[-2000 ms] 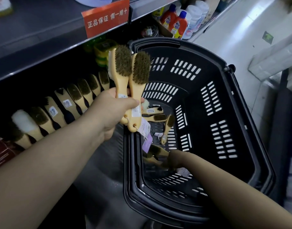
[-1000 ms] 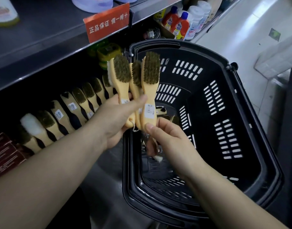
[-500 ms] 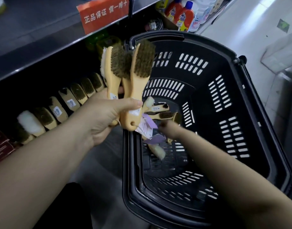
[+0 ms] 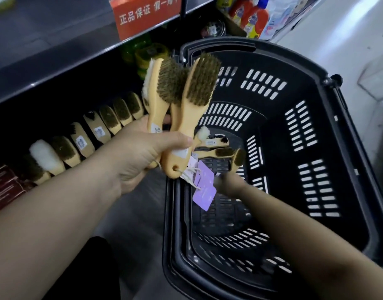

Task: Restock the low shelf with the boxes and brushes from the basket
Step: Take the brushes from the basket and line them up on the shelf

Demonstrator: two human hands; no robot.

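Fingers of the left hand curl tight round the handles of a bunch of brushes. Bristles point up and purple tags dangle, their print too small to read. The right hand, blurred, reaches into the black basket near loose brushes; its grip cannot be told. Leftward stands a shelved row of brushes, and above it a red sign reads 正品保证.

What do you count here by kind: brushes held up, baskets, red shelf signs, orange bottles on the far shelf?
Brushes gripped in the left hand: 3 handles showing
Black basket: 1
Red sign: 1
Orange bottles: 2
Total: 7
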